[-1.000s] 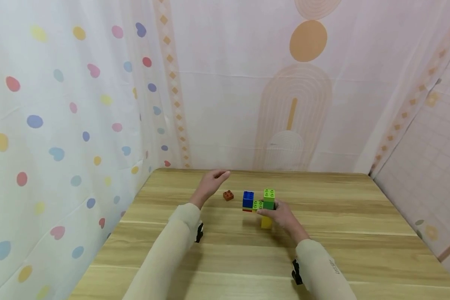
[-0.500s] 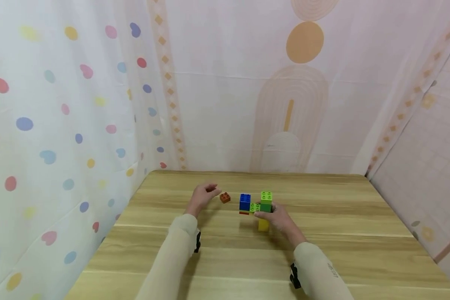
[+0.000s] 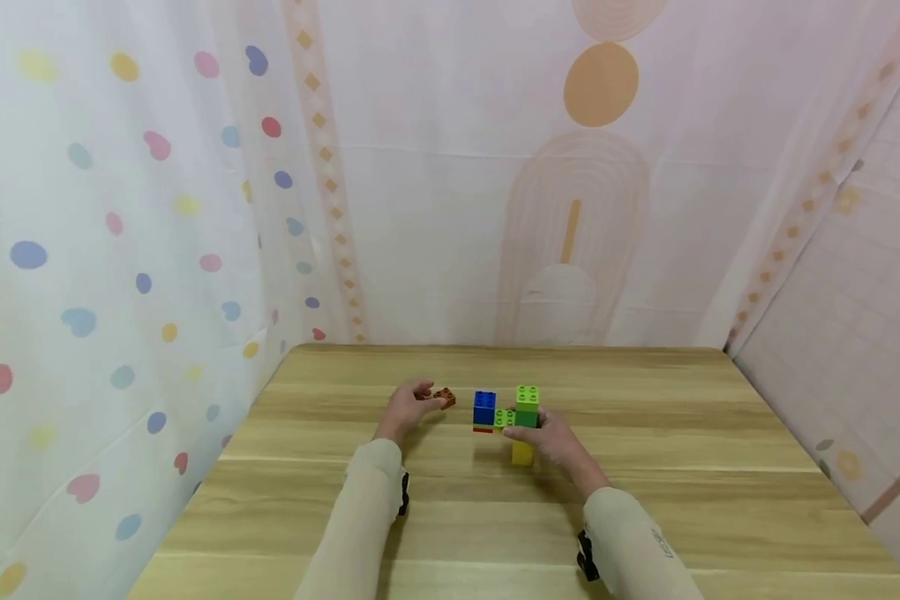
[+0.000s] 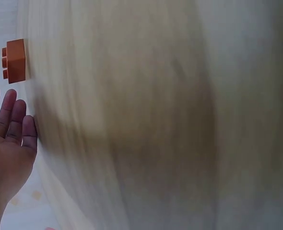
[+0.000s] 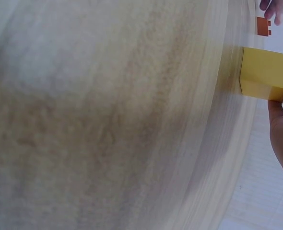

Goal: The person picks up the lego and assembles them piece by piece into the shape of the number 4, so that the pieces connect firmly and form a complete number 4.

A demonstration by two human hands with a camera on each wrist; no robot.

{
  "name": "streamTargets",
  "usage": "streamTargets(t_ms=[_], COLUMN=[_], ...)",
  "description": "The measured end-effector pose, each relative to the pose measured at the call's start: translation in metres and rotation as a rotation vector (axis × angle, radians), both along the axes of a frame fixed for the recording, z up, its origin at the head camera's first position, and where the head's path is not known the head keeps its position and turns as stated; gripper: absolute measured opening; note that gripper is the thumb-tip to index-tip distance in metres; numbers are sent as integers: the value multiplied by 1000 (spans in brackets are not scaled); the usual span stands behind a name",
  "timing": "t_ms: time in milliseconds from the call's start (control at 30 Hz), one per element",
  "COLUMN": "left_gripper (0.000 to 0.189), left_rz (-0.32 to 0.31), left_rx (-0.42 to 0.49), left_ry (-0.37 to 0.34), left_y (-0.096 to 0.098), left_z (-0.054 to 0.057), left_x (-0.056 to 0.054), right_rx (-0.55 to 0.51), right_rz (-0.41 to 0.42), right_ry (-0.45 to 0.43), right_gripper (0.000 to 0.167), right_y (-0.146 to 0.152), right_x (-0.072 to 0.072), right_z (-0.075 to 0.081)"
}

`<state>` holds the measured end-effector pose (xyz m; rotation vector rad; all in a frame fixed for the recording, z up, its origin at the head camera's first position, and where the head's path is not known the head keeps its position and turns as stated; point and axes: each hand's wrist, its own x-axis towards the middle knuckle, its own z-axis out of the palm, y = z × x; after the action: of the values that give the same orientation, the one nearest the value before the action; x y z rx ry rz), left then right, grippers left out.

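Note:
My right hand (image 3: 558, 439) grips a toy building-brick structure (image 3: 527, 416) by its right-hand column, thumb toward the front. That column has light green on top, darker green under it and a yellow brick (image 3: 522, 452) at the bottom. A low light green part links it to a blue brick (image 3: 484, 408) with red beneath. In the right wrist view the yellow part (image 5: 265, 72) rises from the tabletop. To the left, a small brown-orange brick (image 3: 446, 397) lies studs up. My left hand (image 3: 406, 408) reaches beside it, fingers spread loosely; in the left wrist view the brick (image 4: 17, 61) lies just beyond the fingertips.
The wood-grain table (image 3: 465, 525) carries all the bricks. Behind it hangs a patterned curtain (image 3: 435, 217), and a dotted curtain (image 3: 142, 317) runs along the left side. Dark straps (image 3: 587, 557) sit at both wrists.
My left hand has come down and toward the brown-orange brick, its thumb now overlapping the brick in the head view. The right hand keeps its grip on the structure. The head view has shifted slightly.

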<state>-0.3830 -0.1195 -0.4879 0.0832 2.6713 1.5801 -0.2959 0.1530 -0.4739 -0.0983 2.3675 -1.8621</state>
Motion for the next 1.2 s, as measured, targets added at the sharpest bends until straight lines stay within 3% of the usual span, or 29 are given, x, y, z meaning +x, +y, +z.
streamTargets(t_ms=[300, 767, 933, 1200], left_gripper=[55, 36, 36, 32], left_rz=[54, 131, 129, 76], left_rx=[-16, -168, -147, -103], left_ry=[-43, 2, -12, -32], left_y=[-3, -4, -8, -18], left_z=[-8, -10, -4, 7], left_x=[2, 5, 10, 12], right_rx=[8, -5, 14, 21], right_rz=[20, 51, 58, 45], right_ry=[16, 14, 16, 2], right_gripper=[44, 44, 45, 46], right_y=[-8, -17, -18, -14], right_x=[1, -1, -4, -12], right_z=[0, -2, -1, -1])
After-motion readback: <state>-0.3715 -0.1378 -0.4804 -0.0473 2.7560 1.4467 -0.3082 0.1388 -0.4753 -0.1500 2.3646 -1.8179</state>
